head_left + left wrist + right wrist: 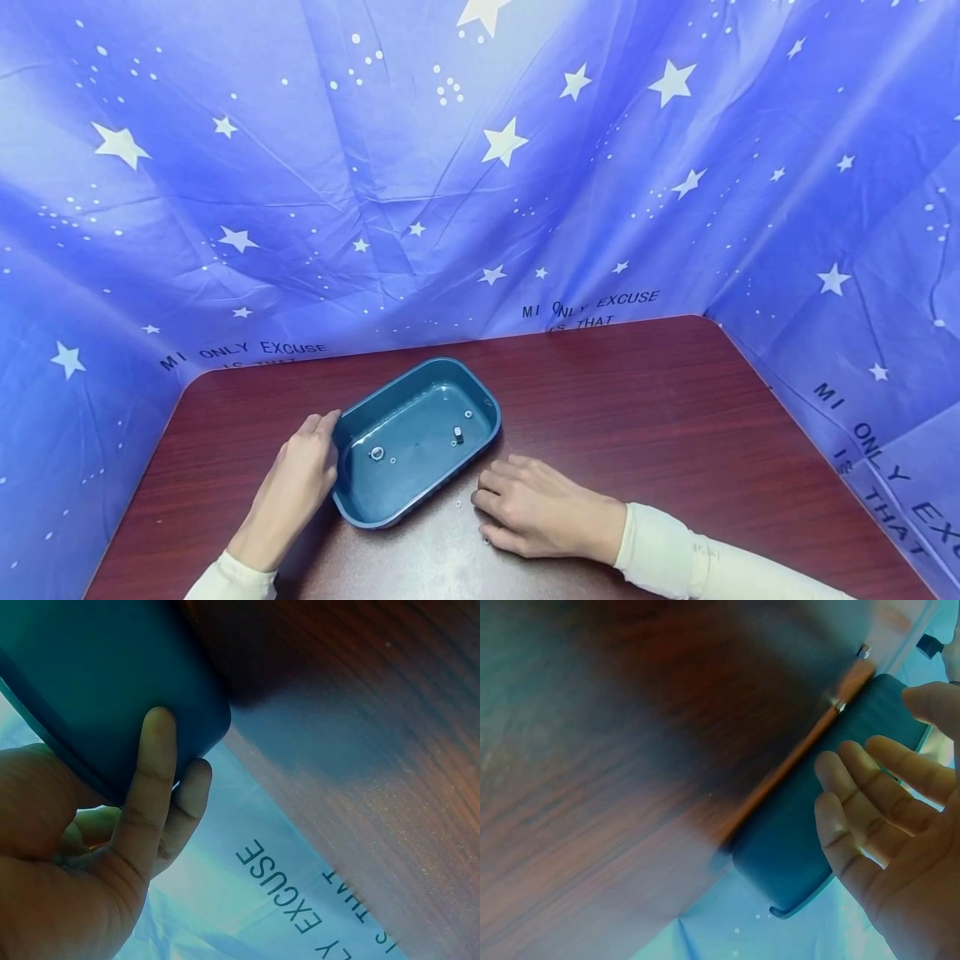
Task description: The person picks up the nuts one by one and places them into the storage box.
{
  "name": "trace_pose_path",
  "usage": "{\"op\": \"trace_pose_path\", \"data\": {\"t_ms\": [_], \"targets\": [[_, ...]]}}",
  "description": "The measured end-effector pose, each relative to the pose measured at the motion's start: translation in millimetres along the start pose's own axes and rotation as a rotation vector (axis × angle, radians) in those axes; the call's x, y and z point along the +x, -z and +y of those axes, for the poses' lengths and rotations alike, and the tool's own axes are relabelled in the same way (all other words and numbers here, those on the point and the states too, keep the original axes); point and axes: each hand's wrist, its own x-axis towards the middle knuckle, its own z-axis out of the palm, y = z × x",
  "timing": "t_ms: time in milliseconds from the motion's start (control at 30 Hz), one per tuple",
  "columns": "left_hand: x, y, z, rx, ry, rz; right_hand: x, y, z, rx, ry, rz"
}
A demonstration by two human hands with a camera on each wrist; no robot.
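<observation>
In the head view, a dark teal rectangular bin (420, 500) stands on the table, with a few small metal rings (377, 453) and a short metal piece (458, 433) inside. My left hand (296, 467) grips its left end, and two fingers (156, 746) lie along the outer wall in the left wrist view. Off the bin's near right side is my right hand (536, 508), palm down and low over the table. Its fingers (847, 780) are loosely bent with nothing between them. Two small metal nuts, one by the fingers (458, 503) and one by the thumb (486, 542), lie on the table.
The dark red-brown wood table (675, 417) has rounded far corners. A blue curtain (420, 167) with white stars hangs behind it and along both sides. Near the thumb in the right wrist view shows a small black blocky shape (930, 646).
</observation>
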Motion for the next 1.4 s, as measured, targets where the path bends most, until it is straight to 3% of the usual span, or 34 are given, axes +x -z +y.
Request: {"op": "trace_pose_path", "data": {"t_ms": [1400], "targets": [[-1.0,1.5,2.5,0.013,0.012,-0.009,-2.1,1.1,-17.1,-0.039,0.124,-0.117]]}}
